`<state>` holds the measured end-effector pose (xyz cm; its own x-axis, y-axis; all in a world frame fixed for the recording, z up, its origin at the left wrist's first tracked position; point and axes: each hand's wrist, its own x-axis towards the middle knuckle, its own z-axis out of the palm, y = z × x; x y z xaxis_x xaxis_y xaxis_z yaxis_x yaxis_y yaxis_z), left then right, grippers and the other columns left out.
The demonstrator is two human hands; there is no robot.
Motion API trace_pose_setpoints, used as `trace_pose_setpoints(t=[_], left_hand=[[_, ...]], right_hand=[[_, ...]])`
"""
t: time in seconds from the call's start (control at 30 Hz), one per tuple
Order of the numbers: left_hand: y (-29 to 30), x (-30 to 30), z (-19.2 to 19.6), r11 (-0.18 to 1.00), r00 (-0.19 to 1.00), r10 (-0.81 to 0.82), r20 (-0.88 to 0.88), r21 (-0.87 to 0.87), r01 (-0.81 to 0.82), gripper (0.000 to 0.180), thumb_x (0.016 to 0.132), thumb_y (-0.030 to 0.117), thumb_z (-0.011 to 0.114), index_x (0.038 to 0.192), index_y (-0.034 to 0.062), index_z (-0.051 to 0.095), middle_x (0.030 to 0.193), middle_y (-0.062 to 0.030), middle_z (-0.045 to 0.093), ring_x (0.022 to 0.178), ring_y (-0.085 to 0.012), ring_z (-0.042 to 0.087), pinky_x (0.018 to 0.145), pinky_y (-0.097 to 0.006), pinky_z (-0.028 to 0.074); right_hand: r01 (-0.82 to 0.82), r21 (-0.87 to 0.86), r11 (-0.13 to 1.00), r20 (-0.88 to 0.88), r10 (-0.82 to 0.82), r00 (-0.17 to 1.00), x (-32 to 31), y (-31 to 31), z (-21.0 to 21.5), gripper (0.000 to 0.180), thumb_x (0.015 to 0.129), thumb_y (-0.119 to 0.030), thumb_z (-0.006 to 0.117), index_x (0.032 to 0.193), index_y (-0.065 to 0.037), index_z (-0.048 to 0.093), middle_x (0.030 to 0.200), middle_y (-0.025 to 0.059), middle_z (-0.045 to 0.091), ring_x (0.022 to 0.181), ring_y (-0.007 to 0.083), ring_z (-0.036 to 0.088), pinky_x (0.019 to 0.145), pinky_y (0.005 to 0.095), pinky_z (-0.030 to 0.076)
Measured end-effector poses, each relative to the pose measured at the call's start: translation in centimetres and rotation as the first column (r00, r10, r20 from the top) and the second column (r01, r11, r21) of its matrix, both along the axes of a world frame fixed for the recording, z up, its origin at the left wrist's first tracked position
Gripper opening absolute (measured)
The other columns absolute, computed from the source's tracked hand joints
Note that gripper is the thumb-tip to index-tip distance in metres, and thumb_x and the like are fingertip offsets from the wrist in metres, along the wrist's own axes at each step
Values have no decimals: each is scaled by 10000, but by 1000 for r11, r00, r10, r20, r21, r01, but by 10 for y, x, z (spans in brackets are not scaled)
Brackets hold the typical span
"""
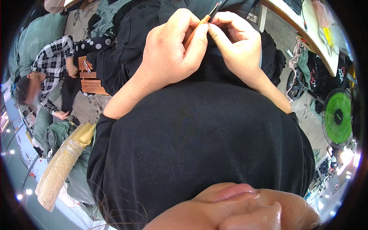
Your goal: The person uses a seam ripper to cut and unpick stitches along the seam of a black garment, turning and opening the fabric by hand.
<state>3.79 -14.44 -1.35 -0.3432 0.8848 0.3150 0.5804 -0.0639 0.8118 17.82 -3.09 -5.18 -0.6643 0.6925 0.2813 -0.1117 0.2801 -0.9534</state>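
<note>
My left hand (174,46) is closed around a thin orange-handled tool (203,20), its metal tip poking up toward the top edge. My right hand (235,40) pinches dark fabric (138,34) right beside the tool's tip, fingertips touching those of the left hand. The dark garment spreads out beneath and beyond both hands. My black-clad torso fills the middle of the view.
Another person in a checked shirt (51,65) sits at the left by a small wooden stool (90,76). A long wrapped roll (63,163) lies at the lower left. A green fan (338,115) stands at the right, a white table edge (303,27) at the top right.
</note>
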Motion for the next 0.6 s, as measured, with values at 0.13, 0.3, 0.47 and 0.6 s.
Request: trace_pose_setpoints(t=[0.13, 0.3, 0.47, 0.6], left_hand=[[0, -1, 0, 1000, 1000, -3, 18, 7, 3, 61, 969, 51, 665, 957, 24, 612, 662, -14, 606, 542, -42, 539, 504, -208, 385], [12, 4, 7, 1000, 999, 14, 51, 14, -14, 57, 992, 20, 645, 1034, 10, 608, 763, -16, 708, 630, 12, 575, 554, -159, 404], [24, 3, 20, 999, 996, 3, 89, -34, 0, 85, 977, 18, 643, 1000, -4, 564, 729, -91, 636, 602, -147, 609, 566, -291, 462], [37, 4, 21, 995, 998, -9, 67, 98, 3, 127, 977, 0, 614, 908, 17, 510, 612, -110, 565, 466, -167, 562, 454, -313, 388]], right_hand=[[9, 21, 1000, -7, -9, 1000, -1, -3, 3, 133, 908, -25, 756, 1038, -8, 737, 959, 60, 738, 886, 136, 707, 846, 268, 572], [6, 5, 1000, -6, -6, 1000, 0, 0, 4, 136, 902, -13, 751, 1037, -4, 735, 956, 61, 736, 880, 135, 704, 849, 270, 571], [4, -8, 1000, -2, -4, 1000, 1, 1, 4, 144, 902, -8, 746, 1046, -7, 731, 968, 65, 742, 899, 139, 714, 845, 274, 571], [8, 56, 998, -9, -8, 1000, 2, 3, 5, 150, 899, -9, 749, 1048, -9, 729, 973, 70, 745, 904, 143, 719, 842, 274, 572]])
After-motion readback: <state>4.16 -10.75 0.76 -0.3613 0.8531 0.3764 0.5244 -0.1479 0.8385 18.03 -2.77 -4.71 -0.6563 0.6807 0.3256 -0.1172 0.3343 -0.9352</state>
